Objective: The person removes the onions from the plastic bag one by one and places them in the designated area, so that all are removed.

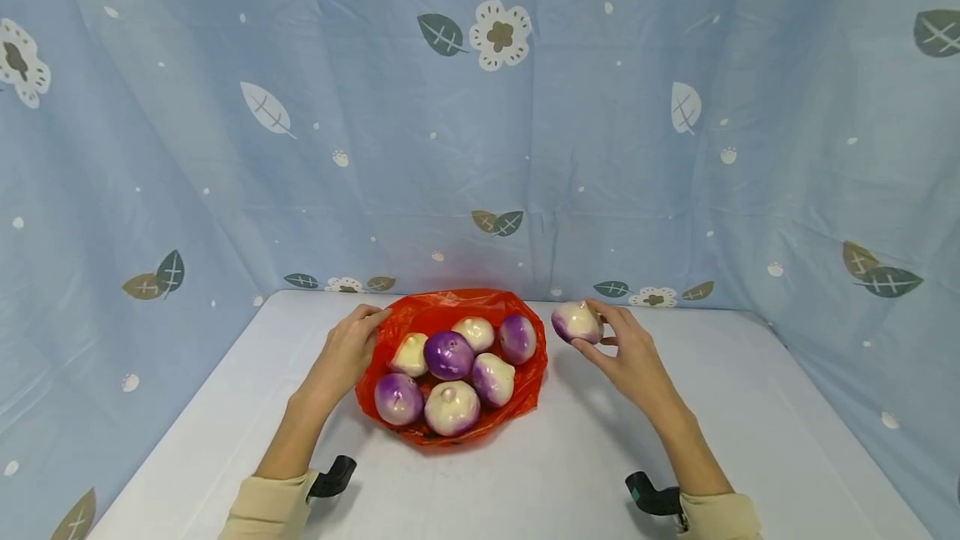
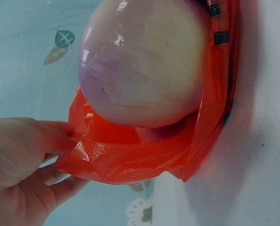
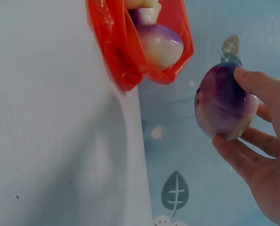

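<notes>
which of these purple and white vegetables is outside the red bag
The vegetable in the right hand, held up beside the red bag; the seven others lie inside it.

White, flat-topped bench (image 1: 570, 473) with a finely textured surface, a few small dark specks (image 3: 17, 197) scattered over it in the right wrist view. Directly on it, left of centre and near the far edge: one thin, glossy, red plastic bag (image 1: 450, 300), roughly round in outline, mouth spread wide, rim crumpled, small black marks (image 2: 221, 37) showing in the left wrist view.
</notes>
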`<state>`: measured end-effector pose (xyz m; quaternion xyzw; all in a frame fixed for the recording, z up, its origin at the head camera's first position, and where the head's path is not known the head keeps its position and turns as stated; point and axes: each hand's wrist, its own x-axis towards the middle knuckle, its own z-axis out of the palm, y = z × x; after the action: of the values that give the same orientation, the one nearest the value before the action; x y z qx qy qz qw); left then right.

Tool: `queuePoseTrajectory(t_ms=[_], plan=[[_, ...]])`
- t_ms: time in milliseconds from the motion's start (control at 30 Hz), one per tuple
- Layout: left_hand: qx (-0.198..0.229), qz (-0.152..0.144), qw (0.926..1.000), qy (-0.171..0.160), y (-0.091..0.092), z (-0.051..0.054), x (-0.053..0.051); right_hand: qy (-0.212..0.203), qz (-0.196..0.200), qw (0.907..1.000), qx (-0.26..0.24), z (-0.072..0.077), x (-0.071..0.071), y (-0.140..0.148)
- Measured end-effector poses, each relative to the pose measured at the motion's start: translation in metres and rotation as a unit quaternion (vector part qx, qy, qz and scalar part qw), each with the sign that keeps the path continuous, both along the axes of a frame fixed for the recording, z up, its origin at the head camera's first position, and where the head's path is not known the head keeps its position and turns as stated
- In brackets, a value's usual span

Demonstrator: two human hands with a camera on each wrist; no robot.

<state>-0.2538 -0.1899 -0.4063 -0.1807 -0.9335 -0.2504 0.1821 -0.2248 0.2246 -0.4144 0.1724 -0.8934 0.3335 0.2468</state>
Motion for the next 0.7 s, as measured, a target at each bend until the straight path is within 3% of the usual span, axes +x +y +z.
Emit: queuePoseTrajectory(t_ms=[300, 700], plan=[[-0.005, -0.004, 0.9999, 0.008, -0.003, -0.002, 0.002, -0.032, -0.012, 0.9994, 0.002, -0.003, 0.000, 0.006], [0.003, -0.009, 0.9998, 0.020, -0.003, 0.002, 0.002, -0.026, -0.013, 0.9992, 0.027, -0.007, -0.002, 0.016]])
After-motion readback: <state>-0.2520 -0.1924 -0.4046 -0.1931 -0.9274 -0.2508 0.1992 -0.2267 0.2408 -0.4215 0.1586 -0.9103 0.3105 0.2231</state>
